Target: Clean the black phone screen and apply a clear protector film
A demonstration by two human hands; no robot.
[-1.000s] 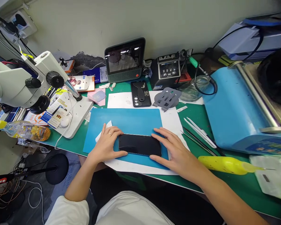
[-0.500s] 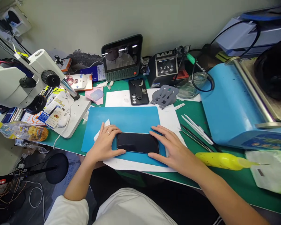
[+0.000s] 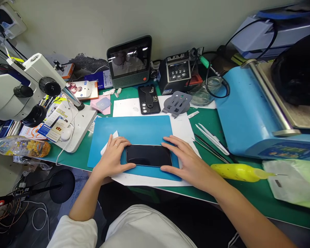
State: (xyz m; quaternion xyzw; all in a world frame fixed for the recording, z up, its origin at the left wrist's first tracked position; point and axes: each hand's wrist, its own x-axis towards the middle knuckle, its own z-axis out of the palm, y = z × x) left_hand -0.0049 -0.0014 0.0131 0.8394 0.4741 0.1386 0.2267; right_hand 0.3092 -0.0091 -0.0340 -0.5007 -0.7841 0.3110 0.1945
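Note:
A smartphone point(image 3: 148, 155) with a dark screen lies face up, lengthwise from left to right, on a blue mat point(image 3: 134, 126). My left hand point(image 3: 114, 156) grips its left end, thumb along the near edge and fingers at the far corner; a ring is on one finger. The right end is held by my right hand point(image 3: 186, 162), its fingers at the far edge and thumb at the near one. A folded white wipe or paper point(image 3: 103, 150) sticks out beside my left hand. White paper point(image 3: 150, 180) shows under the mat.
On the left stand a microscope point(image 3: 38, 82) and a lying drink bottle point(image 3: 23, 146). Behind are a screen device point(image 3: 130, 62), a black phone case or back point(image 3: 149, 100) and a soldering station point(image 3: 177, 72). Tweezers point(image 3: 209, 146), a yellow squeeze bottle point(image 3: 240, 172) and a blue machine point(image 3: 243, 117) occupy the right.
The whole view has shifted slightly, so things appear a little further left and higher. My hands keep the same hold on the smartphone, which stays in place on the mat.

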